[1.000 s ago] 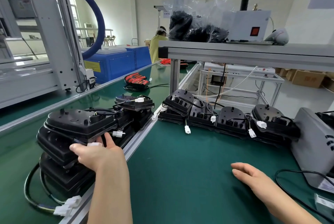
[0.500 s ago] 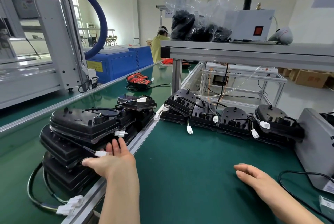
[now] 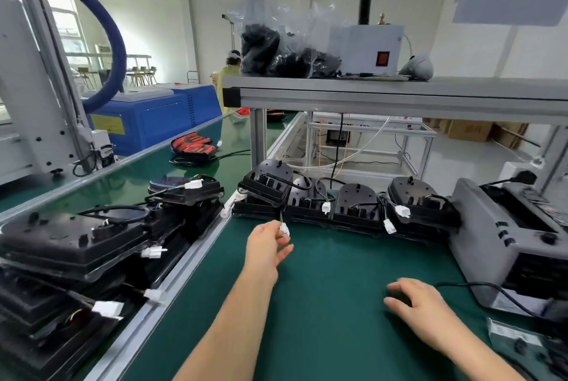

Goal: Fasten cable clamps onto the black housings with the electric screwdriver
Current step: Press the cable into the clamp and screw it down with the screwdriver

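On the green desk [image 3: 338, 319] we find the row of black housings [image 3: 353, 205] just beyond our left hand [image 3: 267, 245], whose fingers [image 3: 281, 254] pinch the white plug [image 3: 284, 230] dangling from the leftmost housing [image 3: 267, 183], while our right hand [image 3: 415, 303] rests slack and empty, farther off.

matt green bench mat [image 3: 322, 303], glossy black plastic housings [image 3: 356, 205]

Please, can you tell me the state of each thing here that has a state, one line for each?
left hand, pinches the white connector
right hand, relaxed, resting on the green mat
leftmost housing, tilted atop another, cable hanging loose
housings at left, stacked on the conveyor
plastic bag, holding black parts, lying on the shelf
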